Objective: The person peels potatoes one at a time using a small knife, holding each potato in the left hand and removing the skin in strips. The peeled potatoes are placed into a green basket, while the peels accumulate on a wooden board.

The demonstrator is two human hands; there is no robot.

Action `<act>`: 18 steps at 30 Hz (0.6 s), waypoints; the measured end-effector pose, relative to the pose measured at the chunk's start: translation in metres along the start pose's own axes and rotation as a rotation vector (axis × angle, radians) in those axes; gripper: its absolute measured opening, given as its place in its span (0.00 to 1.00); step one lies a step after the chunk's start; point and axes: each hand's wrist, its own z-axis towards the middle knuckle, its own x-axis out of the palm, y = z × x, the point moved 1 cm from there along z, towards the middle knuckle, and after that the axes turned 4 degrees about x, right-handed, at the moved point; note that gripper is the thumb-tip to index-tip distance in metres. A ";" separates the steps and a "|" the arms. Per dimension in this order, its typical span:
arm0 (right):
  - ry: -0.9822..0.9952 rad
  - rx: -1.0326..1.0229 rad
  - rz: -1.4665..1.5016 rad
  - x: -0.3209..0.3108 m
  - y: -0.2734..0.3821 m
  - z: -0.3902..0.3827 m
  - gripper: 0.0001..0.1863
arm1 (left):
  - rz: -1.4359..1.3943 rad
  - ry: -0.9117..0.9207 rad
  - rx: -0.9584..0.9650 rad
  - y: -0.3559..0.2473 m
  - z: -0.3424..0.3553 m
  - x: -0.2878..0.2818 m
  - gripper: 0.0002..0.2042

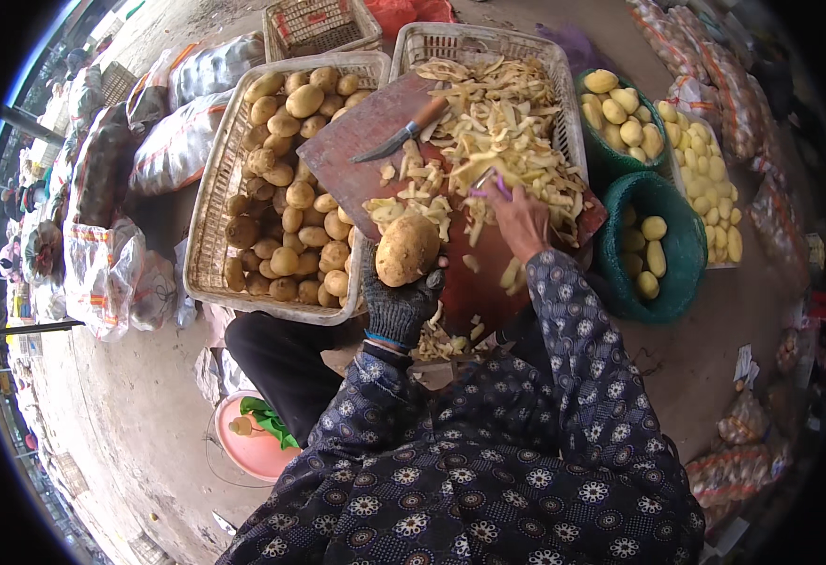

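Note:
A large unpeeled potato (405, 247) is gripped in my left hand (396, 306), which wears a dark grey knitted glove, over the near-left part of a worn red board (342, 162). My bare right hand (516, 218) is closed on a peeler (484, 184) with a purple handle, up and to the right of the potato, among heaps of pale peelings (488, 113). A wooden-handled knife (394, 141) lies on the board's upper left, beyond both hands.
Crates hold unpeeled potatoes (281, 235) at left and peeled ones (714, 188) at far right. Green baskets (610, 254) with peeled potatoes stand right of the board. Filled sacks (182, 141) line both sides; a pink basin (243, 452) sits lower left.

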 end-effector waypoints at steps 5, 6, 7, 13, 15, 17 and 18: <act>-0.108 0.108 0.446 -0.075 0.114 -0.010 0.20 | -0.058 0.046 -0.073 0.023 0.000 0.003 0.29; 0.041 0.229 0.535 -0.087 0.129 -0.028 0.22 | -0.039 0.033 -0.077 0.025 0.000 0.006 0.27; 0.121 0.246 0.580 -0.086 0.134 -0.045 0.22 | 0.138 -0.009 0.052 0.022 -0.004 0.010 0.26; 0.074 0.247 0.519 -0.047 0.155 -0.101 0.22 | -0.297 0.018 0.000 0.071 -0.011 0.006 0.21; -0.036 0.092 0.569 -0.036 0.145 -0.101 0.21 | -0.727 -0.014 -0.290 0.077 -0.006 0.005 0.22; -0.126 -0.051 0.556 -0.030 0.138 -0.099 0.19 | -1.232 -0.031 -0.631 0.038 0.007 0.011 0.24; -0.162 -0.135 0.552 -0.026 0.134 -0.096 0.19 | -1.207 -0.071 -0.708 0.028 0.008 0.012 0.29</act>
